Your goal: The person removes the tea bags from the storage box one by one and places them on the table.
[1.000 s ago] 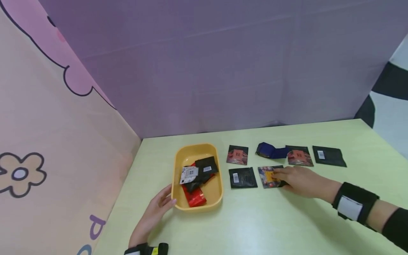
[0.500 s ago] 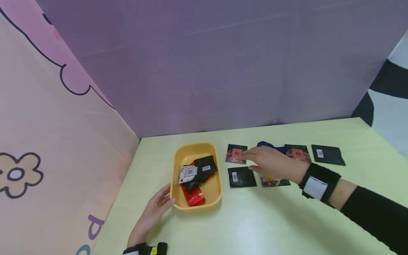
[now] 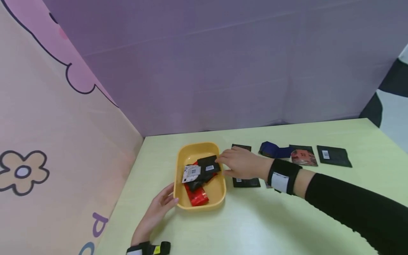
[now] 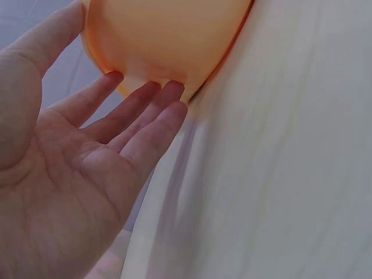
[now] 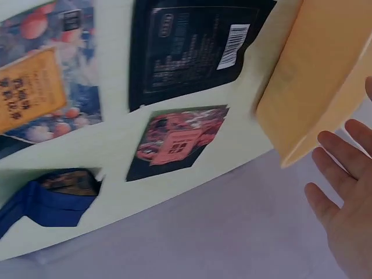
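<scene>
Head view: holds the left hand [image 3: 160,204] at the left side of the yellow tray [image 3: 194,151], touching with thumb and fingertips. Holds the right hand [image 3: 242,163] at the tray's right rim with fingers apart; cannot tell contact from a gap there. Inside the tray: a black packet [image 3: 207,164], a white packet [image 3: 191,172] and a red packet [image 3: 197,197]. On the table [image 3: 251,219] right of the tray: a barcoded packet [image 3: 248,183] partly hidden by the hand, then a blue packet [image 3: 276,151], a picture packet [image 3: 304,157] and, farthest, a dark packet [image 3: 336,156].

Left wrist view: rests loosely spread fingers against the tray's outer wall.

Right wrist view: holds fingers wide and relaxed just beside the tray's rim. Near the tray, the barcoded packet and another picture packet [image 5: 179,141]; farther off, an orange-label packet [image 5: 49,78] and the blue packet.
</scene>
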### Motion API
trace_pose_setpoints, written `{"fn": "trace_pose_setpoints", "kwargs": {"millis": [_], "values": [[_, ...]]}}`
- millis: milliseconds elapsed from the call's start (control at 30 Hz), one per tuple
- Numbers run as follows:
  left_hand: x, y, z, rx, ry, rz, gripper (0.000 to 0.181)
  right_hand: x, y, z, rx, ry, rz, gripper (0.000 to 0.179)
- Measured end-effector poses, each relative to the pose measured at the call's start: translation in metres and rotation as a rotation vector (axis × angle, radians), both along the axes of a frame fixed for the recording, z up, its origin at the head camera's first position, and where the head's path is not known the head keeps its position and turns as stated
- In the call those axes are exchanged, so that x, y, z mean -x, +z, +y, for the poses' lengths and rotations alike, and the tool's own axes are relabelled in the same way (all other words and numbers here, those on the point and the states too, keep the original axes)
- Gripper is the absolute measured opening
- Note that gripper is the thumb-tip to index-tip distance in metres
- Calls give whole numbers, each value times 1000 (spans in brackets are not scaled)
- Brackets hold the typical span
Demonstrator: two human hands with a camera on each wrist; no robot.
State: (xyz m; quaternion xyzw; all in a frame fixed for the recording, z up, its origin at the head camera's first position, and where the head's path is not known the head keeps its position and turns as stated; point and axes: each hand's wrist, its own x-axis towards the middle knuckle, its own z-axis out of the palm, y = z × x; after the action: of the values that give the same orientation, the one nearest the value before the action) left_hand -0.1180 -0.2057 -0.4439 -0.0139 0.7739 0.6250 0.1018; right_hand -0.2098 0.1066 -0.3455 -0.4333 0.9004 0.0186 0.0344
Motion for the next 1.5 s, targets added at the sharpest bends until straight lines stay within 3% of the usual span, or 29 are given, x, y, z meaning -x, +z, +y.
{"fn": "trace_pose_setpoints", "kwargs": {"millis": [333, 600, 767, 1067, 1200, 1367, 1500], "values": [[1, -2, -2, 19, 18, -15, 59, -2, -16, -38, -88, 49, 7, 54], [1, -3, -5, 8, 8, 3, 59, 17, -27, -60, -114, -59, -80, 57], [1, -1, -4, 30, 16, -20, 61, 23, -23, -76, -155, -127, -113, 62], [-2, -1, -8, 7, -8, 13, 59, 12, -8, -106, -106, -231, -350, 80], [-3, -1, -9, 4, -17, 22, 59, 9, -7, -116, -154, -260, -333, 80], [-1, 0, -7, 31, 1, -13, 60, 16, -13, -125, -188, -316, -267, 69], [0, 0, -6, 42, 8, -29, 61, 21, -13, -127, -163, -361, -289, 62]]}}
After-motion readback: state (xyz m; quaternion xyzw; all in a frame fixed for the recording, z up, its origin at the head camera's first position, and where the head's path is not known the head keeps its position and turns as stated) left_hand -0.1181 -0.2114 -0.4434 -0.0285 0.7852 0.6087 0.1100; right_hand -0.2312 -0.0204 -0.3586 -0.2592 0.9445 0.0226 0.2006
